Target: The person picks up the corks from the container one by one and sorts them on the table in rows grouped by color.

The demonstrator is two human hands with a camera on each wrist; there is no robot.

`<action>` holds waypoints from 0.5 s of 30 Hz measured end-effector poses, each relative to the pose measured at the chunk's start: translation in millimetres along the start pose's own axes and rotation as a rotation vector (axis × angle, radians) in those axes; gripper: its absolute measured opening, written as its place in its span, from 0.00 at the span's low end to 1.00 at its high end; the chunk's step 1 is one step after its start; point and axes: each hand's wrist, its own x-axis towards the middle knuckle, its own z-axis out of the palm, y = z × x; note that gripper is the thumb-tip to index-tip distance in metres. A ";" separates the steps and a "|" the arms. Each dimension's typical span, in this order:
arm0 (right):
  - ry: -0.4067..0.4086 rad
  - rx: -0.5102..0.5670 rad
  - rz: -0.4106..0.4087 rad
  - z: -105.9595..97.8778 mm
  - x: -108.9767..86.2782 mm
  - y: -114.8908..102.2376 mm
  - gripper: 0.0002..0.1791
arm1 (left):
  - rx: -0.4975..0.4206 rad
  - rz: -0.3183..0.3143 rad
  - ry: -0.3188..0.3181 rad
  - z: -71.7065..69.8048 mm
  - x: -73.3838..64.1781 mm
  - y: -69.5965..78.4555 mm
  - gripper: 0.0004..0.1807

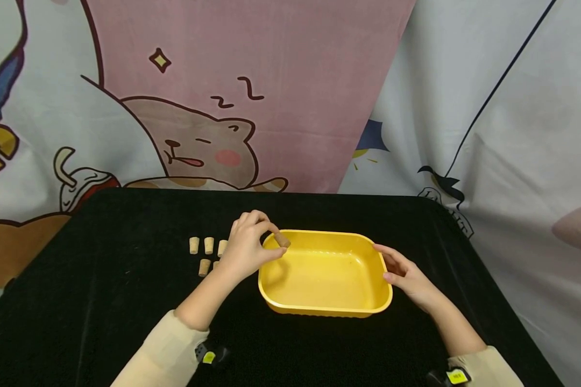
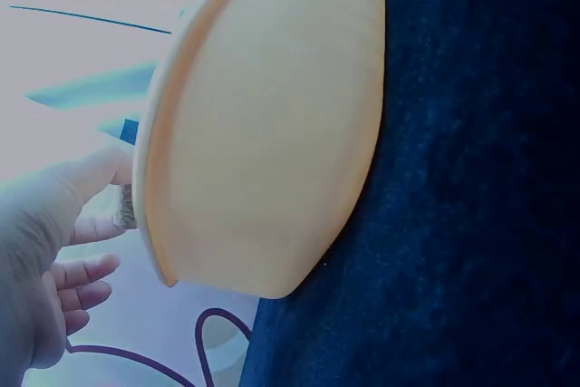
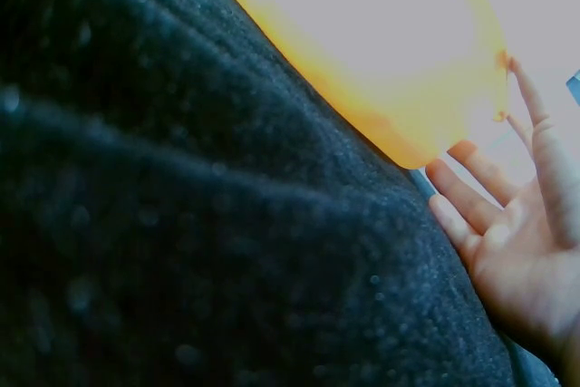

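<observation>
My left hand point(image 1: 246, 244) pinches a tapered cork point(image 1: 283, 239) between thumb and fingers, over the left end of a yellow plastic tub point(image 1: 325, 312). In the left wrist view, the tub's rim partly hides the held cork point(image 2: 127, 207), and the other fingers are loosely bent. My right hand point(image 1: 409, 277) is at the tub's right end, with thumb and fingertips touching the rim. The right wrist view shows the lower fingers point(image 3: 467, 192) fairly straight beside the tub's outer wall. The tub's inside holds no corks.
Several corks stand or lean left of the tub, among them a cork point(image 1: 194, 245) at the far left and another point(image 1: 204, 267) nearer; my left hand partly covers some. Black cloth point(image 1: 126, 301) covers the table. A printed curtain point(image 1: 300, 107) hangs behind it.
</observation>
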 end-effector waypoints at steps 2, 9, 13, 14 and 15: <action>0.000 0.003 -0.001 0.0 0.1 -0.1 0.32 | 0.001 0.009 0.008 -2.0 -1.5 -0.4 0.15; -0.009 0.013 -0.030 0.7 0.0 -2.0 0.31 | -0.008 0.014 0.010 -7.1 -8.1 -5.0 0.18; -0.004 0.015 -0.027 1.8 -0.4 -3.7 0.31 | -0.030 0.028 0.030 -12.7 -12.0 -7.8 0.17; -0.001 0.018 -0.021 2.1 -0.4 -4.2 0.31 | -0.035 0.033 0.035 -14.6 -13.0 -8.4 0.17; 0.001 0.017 -0.017 2.3 -0.3 -4.5 0.31 | -0.036 0.037 0.041 -16.6 -13.9 -9.0 0.17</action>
